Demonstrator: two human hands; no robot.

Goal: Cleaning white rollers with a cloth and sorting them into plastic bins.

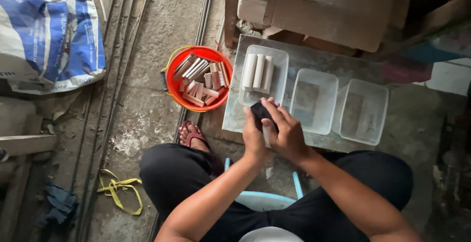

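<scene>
A dark block (260,112) is held between both hands; the left hand (254,136) is closed on its near side and the right hand (288,133) is folded over its top, fingers (271,110) curled around it; a pale stick (266,136) is seen just under the block, pinned between the two palms, though which hand has the firmer grip on it cannot be told; the grip is kept tight, with no gap shown; the held things are poised over the near edge of a grey worktop (343,68); just beyond the grip a clear tray (280,58) is set on it, with three pale sticks (258,72) laid side by side inside; to the right of the grip two more clear trays (314,101) (364,110) are placed in a row; beyond and to the left of the grip an orange bucket (172,82) of sticks is stood on the floor (142,119); well to the left a blue and white sack (49,38) is seen
</scene>
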